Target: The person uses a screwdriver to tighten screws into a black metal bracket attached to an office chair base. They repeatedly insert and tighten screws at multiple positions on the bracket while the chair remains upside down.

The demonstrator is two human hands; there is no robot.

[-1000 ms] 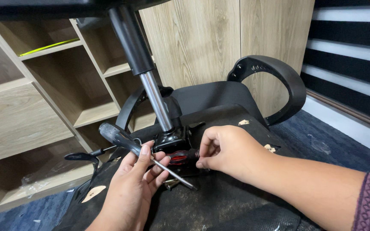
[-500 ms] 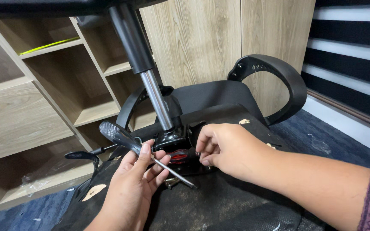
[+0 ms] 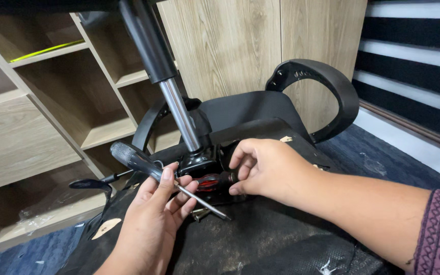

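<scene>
An office chair lies upside down, its black seat underside (image 3: 281,239) facing up and its chrome gas cylinder (image 3: 179,114) rising from the black mechanism plate (image 3: 197,165). My left hand (image 3: 151,216) holds a screwdriver with a dark handle (image 3: 128,155), its metal shaft pointing down to the right. My right hand (image 3: 266,170) grips a second tool with a red and black handle (image 3: 212,181) beside the mechanism plate. What the tip of that tool touches is hidden by my fingers.
Two curved black armrests (image 3: 327,86) stick up behind the seat. Wooden shelves (image 3: 52,117) stand at the left and a wooden panel (image 3: 250,46) behind. A black lever (image 3: 90,184) juts out left of the seat. Blue carpet (image 3: 383,163) lies at the right.
My right hand has shifted slightly at the mechanism, showing more of the red handle. My left hand and its screwdriver stay almost still.
</scene>
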